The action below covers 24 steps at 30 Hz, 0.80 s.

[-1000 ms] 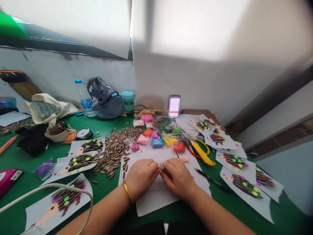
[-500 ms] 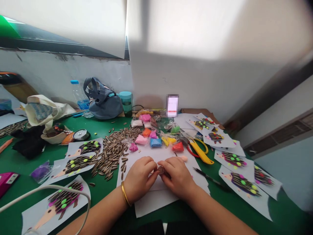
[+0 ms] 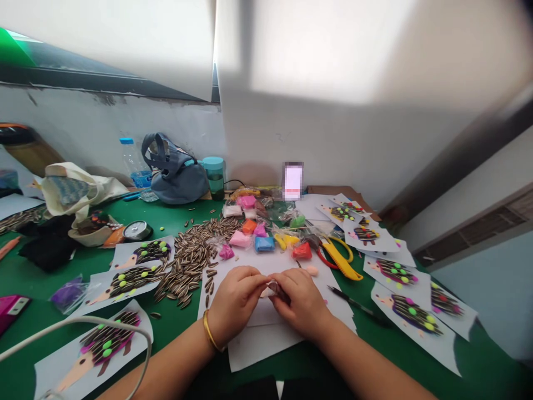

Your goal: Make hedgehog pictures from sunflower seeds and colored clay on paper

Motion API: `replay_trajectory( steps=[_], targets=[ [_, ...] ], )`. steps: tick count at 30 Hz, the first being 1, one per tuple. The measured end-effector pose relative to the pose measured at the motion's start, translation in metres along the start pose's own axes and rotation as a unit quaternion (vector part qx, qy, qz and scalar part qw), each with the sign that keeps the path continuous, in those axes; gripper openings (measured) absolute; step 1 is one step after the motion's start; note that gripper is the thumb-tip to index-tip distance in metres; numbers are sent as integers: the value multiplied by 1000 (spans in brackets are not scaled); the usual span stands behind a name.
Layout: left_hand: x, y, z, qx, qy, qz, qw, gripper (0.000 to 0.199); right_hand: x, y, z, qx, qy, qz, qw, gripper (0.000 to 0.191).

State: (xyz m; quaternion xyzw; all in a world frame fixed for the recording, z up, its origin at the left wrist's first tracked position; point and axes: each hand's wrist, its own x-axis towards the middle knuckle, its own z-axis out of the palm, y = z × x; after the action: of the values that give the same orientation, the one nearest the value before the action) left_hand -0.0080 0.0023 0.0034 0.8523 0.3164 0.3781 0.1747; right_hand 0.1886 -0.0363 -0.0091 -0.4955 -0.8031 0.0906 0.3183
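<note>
Both hands meet over the white paper [image 3: 266, 349] at the front middle of the table. My right hand [image 3: 300, 297] is closed around a small brown lump in clear plastic [image 3: 273, 288], which looks like a bag of modelling clay; the fingers hide most of it. Thumb and forefinger of my left hand [image 3: 239, 297] pinch at the plastic's near side, and a gold bracelet circles that wrist. Left of the paper lies a heap of striped sunflower seeds [image 3: 194, 255], with several seeds in a row on the paper's left edge. A peach clay lump [image 3: 312, 270] sits beyond my right hand.
Bagged coloured clay, including a blue packet [image 3: 265, 244] and a red one [image 3: 302, 251], lies beyond the hands. Yellow-handled scissors [image 3: 342, 260] and a black pen [image 3: 353, 303] are to the right. Seed hedgehog pictures [image 3: 410, 316] flank both sides. A white cable [image 3: 104, 319] arcs at front left.
The fingertips have moved slightly apart, and more clear plastic shows between them over the brown lump. Elsewhere the table looks the same, apart from a slight camera shift.
</note>
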Motion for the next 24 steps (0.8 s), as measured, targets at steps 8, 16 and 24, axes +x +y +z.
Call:
replay_trajectory(
  steps=[8,16,24],
  targets=[
    [1,-2,-3,24,27,1,999,11,0,0,-1,32,20,-13,999,30],
    [1,-4,-1,-29,37,-48,998,14,1,4,-1,40,22,-8,999,33],
    [3,-14,1,-157,63,-208,963,20,0,15,-5,16,52,48,997,42]
  ],
)
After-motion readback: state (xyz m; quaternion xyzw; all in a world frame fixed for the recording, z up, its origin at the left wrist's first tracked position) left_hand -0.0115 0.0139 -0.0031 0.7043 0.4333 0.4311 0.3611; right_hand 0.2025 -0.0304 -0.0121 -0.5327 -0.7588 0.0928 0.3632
